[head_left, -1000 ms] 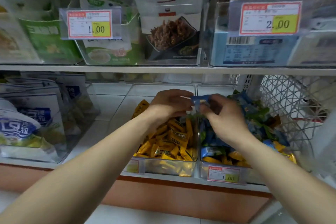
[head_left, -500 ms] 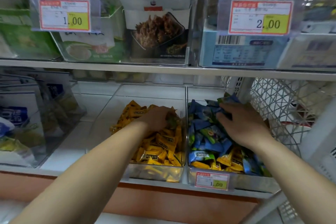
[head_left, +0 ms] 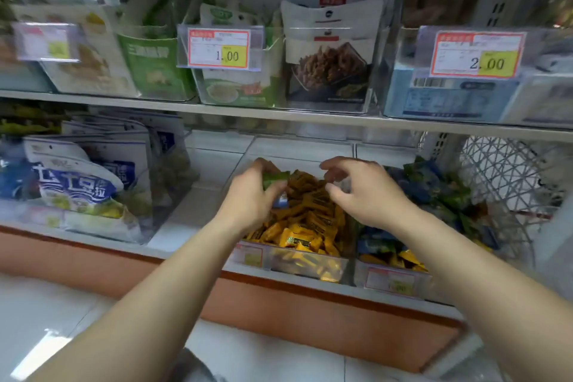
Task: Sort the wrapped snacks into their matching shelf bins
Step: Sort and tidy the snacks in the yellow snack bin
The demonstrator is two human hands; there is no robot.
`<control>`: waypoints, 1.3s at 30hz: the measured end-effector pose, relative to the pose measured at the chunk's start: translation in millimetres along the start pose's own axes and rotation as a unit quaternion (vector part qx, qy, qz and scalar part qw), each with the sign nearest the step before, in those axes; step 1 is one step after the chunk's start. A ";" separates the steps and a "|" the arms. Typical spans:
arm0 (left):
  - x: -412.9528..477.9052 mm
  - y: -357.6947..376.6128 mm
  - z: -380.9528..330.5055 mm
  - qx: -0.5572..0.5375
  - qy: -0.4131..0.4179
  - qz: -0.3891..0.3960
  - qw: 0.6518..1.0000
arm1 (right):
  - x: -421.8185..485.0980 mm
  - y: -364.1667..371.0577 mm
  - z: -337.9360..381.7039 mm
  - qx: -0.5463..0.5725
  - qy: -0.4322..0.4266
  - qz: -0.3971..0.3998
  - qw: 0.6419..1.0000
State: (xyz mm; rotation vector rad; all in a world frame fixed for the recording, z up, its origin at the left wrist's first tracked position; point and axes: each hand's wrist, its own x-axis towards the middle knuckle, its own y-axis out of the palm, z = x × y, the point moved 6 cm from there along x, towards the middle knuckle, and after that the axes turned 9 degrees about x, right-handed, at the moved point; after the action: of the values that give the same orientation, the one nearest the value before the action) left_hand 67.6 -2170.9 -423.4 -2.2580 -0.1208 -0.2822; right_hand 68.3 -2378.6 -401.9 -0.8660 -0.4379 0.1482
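L hand (head_left: 251, 198) over left-rear part of clear bin (head_left: 310, 265) w/ yellow snacks (head_left: 307, 223). Fingers + thumb curled round green wrapped snack (head_left: 276, 178): wrapper lies betw. fingertips (above) and thumb (below), sticking out to the right. Small blue wrapper (head_left: 280, 201) just under thumb; whether gripped, can't tell (blur). R hand (head_left: 369, 195) above same bin, right side, fingers loosely curled & spread, nothing in them. Neighbour bin (head_left: 390, 281) w/ blue/green snacks (head_left: 434, 186) just beside, to the right.
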 end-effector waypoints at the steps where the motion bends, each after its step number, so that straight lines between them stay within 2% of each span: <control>1: -9.6 -1.7 10.3 0.015 -0.010 -0.008 1.000 | 8.9 13.9 2.4 -0.008 -0.003 0.048 0.999; 4: -23.9 -3.3 39.8 0.041 -0.040 0.019 0.998 | 33.4 60.7 -2.7 -0.059 0.018 0.194 0.979; 7: -28.2 -15.2 49.7 0.034 -0.025 0.027 0.999 | 49.2 103.1 -11.0 -0.121 0.039 0.300 0.945; 11: -31.7 -24.9 49.9 0.005 0.003 0.027 1.000 | 68.0 123.1 -27.9 -0.173 0.054 0.357 0.916; 14: -32.2 -18.0 53.8 -0.004 0.000 0.033 0.999 | 81.6 117.5 -38.6 -0.245 0.015 0.340 0.908; 17: -29.7 -7.7 55.4 0.016 0.002 0.034 0.999 | 98.2 99.7 -42.2 -0.316 -0.028 0.231 0.920; 20: -24.7 -3.1 54.0 0.023 0.004 0.031 0.999 | 107.1 80.3 -50.8 -0.373 -0.028 0.146 0.916; 22: -22.0 -0.9 52.8 0.024 0.006 0.035 0.999 | 104.2 70.1 -48.8 -0.339 -0.029 0.108 0.934; 23: -21.2 0.2 52.6 0.024 0.007 0.038 0.999 | 100.1 69.3 -44.5 -0.279 -0.032 0.104 0.954; 25: -19.5 1.7 51.3 0.019 0.008 0.042 0.999 | 88.4 80.5 -35.6 -0.122 0.005 0.174 0.977; 26: -18.4 2.4 50.7 0.017 0.007 0.043 0.999 | 81.0 91.7 -32.2 -0.074 0.036 0.237 0.968; 28: -16.3 4.4 50.3 0.015 0.004 0.047 0.999 | 65.9 115.0 -26.8 -0.086 0.067 0.341 0.934; 29: -15.8 5.2 50.4 0.014 0.001 0.050 0.999 | 63.3 123.4 -25.4 -0.114 0.062 0.359 0.924; 31: -15.3 5.6 51.7 0.005 -0.004 0.053 0.999 | 62.6 132.5 -25.5 -0.142 0.063 0.369 0.916; 35: -14.8 1.0 56.9 -0.018 -0.016 0.044 0.999 | 57.9 137.5 -30.7 -0.116 0.115 0.413 0.896; 39: -13.9 -4.3 62.1 -0.027 -0.018 0.036 0.999 | 56.8 137.9 -28.2 -0.113 0.112 0.406 0.900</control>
State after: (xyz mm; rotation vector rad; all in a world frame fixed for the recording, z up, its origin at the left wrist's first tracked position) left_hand 63.5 -2120.6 -462.4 -2.3162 -0.0517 -0.2080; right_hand 138.5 -2292.5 -505.4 -1.2440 0.1545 0.7713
